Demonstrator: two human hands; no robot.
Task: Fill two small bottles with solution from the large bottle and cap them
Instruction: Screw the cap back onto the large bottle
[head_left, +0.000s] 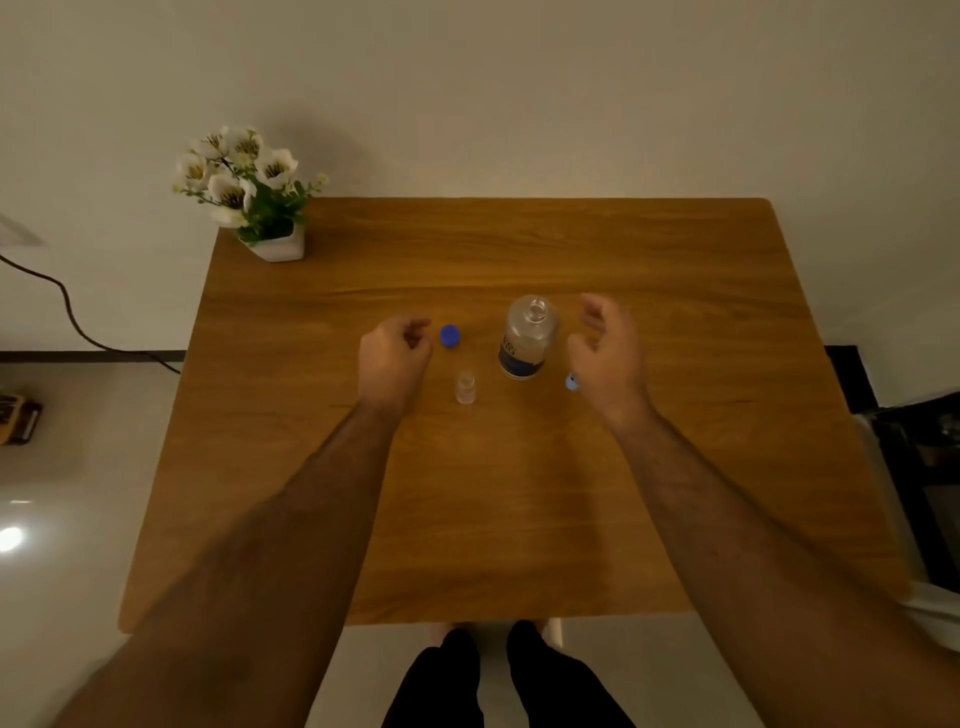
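Observation:
The large clear bottle (527, 338) with a dark blue label stands uncapped near the middle of the wooden table (519, 493). Its blue cap (450, 335) lies to the left of it. A small clear bottle (465, 387) stands open in front of the cap. My left hand (395, 358) hovers left of the blue cap with fingers curled and nothing in it. My right hand (608, 353) is just right of the large bottle, fingers spread and apart from it. A small bluish object (572, 383) peeks out beside my right palm; what it is I cannot tell.
A white pot of white artificial flowers (244, 192) stands at the table's far left corner. A black cable (78, 322) runs along the floor on the left. My legs (498, 675) show below the table's near edge.

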